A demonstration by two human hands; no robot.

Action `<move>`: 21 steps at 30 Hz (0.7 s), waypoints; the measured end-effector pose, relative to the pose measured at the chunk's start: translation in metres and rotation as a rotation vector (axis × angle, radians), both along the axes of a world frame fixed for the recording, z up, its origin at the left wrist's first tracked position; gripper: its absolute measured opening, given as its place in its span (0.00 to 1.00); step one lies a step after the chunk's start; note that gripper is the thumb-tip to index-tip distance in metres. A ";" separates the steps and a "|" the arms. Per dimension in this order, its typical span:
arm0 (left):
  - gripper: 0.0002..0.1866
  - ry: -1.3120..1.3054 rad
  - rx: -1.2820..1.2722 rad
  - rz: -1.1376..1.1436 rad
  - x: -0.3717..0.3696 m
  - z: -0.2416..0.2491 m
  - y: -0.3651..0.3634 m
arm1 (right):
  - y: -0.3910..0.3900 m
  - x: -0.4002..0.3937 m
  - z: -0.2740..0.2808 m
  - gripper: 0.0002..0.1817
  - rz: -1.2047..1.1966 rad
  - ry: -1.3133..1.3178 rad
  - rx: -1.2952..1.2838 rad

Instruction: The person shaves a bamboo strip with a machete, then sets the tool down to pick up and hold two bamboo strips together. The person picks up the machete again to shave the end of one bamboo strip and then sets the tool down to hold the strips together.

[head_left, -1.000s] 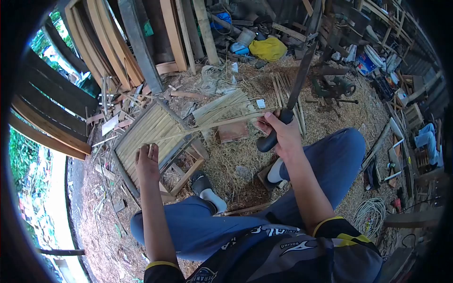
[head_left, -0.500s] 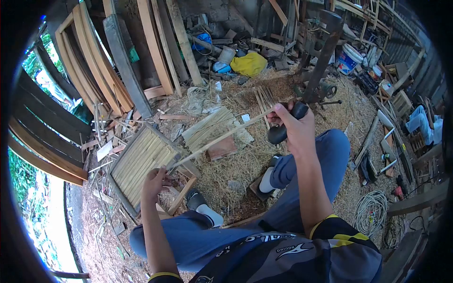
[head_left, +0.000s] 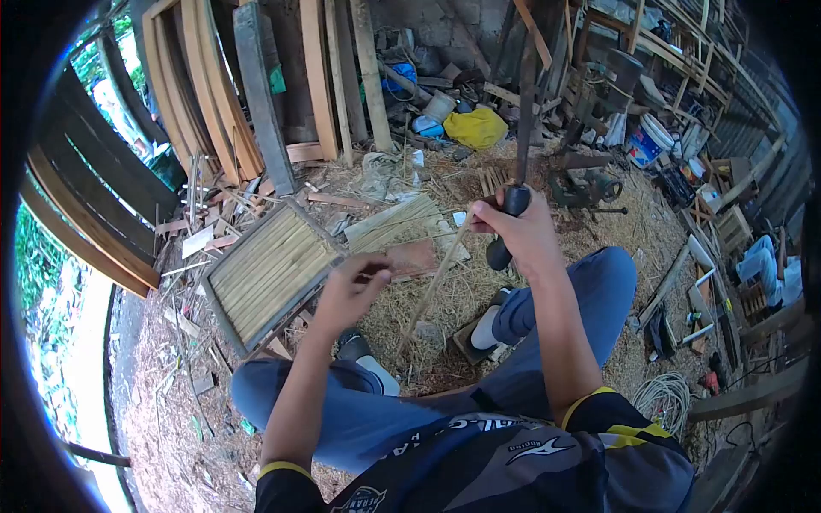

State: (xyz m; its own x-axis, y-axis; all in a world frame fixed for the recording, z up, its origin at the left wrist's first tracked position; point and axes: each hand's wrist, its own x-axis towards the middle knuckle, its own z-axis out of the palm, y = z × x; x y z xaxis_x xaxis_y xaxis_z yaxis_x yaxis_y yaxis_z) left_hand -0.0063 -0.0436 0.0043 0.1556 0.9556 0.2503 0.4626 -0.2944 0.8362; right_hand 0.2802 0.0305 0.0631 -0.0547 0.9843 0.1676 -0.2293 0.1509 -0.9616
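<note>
My right hand (head_left: 523, 229) is closed round the black handle (head_left: 516, 201) of a machete, its long dark blade (head_left: 527, 111) pointing up and away. Between the thumb and fingers of that hand is also a thin bamboo strip (head_left: 440, 280), slanting down towards my feet. My left hand (head_left: 349, 295) hovers left of the strip with loosely curled, parted fingers and nothing visible in them. Just beyond it, a wood-framed panel of bamboo slats (head_left: 272, 272) leans at a tilt. More thin strips (head_left: 395, 221) lie in a bundle on the ground ahead.
Shavings cover the ground around my shoes. A reddish flat block (head_left: 412, 256) lies ahead. Boards (head_left: 318, 81) lean against the back wall near a yellow cloth (head_left: 475, 128). A bench vise (head_left: 590, 188) is at right, with a bucket (head_left: 652, 141) behind and coiled rope (head_left: 665, 395) nearer.
My left hand has let go of the strip's lower end and moved right and up. The strip now hangs more steeply from my right hand. The machete blade has swung more upright.
</note>
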 end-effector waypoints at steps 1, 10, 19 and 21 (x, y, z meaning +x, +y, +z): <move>0.10 -0.035 0.052 -0.037 0.008 0.002 0.001 | -0.003 -0.007 0.002 0.14 0.025 -0.002 0.002; 0.12 -0.106 0.090 -0.127 0.024 0.032 0.005 | -0.023 -0.059 0.019 0.15 0.113 -0.089 0.067; 0.10 -0.095 0.186 -0.093 -0.021 0.036 0.013 | -0.048 -0.081 0.032 0.12 0.138 -0.121 0.124; 0.08 -0.183 0.293 0.033 -0.040 0.040 0.016 | -0.055 -0.082 0.032 0.11 0.152 -0.114 0.095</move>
